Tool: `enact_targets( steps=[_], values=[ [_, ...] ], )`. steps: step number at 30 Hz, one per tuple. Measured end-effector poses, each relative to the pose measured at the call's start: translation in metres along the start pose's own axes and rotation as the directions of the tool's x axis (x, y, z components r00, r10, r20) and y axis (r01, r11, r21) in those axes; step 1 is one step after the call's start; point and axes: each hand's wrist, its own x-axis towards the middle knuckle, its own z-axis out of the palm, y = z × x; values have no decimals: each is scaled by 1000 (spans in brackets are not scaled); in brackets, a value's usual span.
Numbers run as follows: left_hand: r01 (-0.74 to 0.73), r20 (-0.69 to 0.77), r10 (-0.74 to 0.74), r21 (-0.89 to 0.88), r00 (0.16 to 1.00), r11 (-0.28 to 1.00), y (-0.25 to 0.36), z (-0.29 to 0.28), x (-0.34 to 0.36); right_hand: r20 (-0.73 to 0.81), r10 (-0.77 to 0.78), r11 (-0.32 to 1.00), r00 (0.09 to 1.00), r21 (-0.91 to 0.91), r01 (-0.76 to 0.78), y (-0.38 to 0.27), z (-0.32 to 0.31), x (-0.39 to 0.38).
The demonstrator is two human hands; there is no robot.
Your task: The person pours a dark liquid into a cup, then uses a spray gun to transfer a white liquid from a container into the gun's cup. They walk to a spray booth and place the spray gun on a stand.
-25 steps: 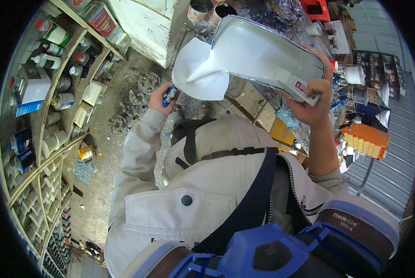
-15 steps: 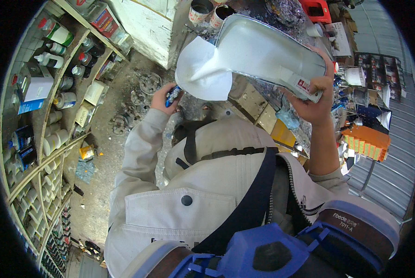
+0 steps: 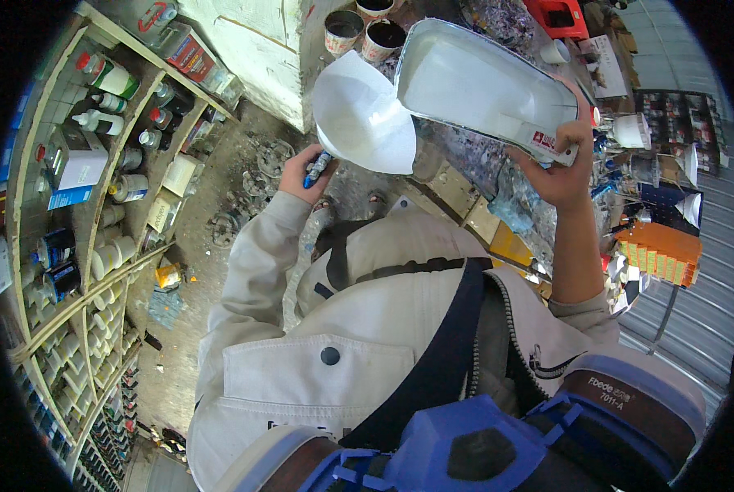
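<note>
At upper centre, the right hand (image 3: 562,176) clamps a pale rectangular tray (image 3: 482,86) that no longer pours into the white paper cone (image 3: 363,102) beside it; filling seems halted. The left hand (image 3: 299,174) grips a blue-and-silver tool (image 3: 318,169).

The left hand (image 3: 300,172) covers much of the blue object (image 3: 317,170), the right hand (image 3: 562,178) part of the white tray (image 3: 475,70). I see the topmost cup (image 3: 373,6) and the blue respirator (image 3: 465,439) (its lower part, anyway) cut off by the view's edges. Those dark lower-left containers (image 3: 109,433) are too small to tell apart.
</note>
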Motion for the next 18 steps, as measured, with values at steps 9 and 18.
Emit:
enact_targets(
  steps=[9, 18],
  values=[
    [-5, -24, 6, 25, 1000, 1000, 32, 8, 16, -63, 65, 996, 996, 64, -61, 26, -13, -17],
    [83, -106, -87, -34, 991, 996, 51, 7, 16, -140, 245, 939, 959, 282, -199, 67, -24, -42]
  ],
)
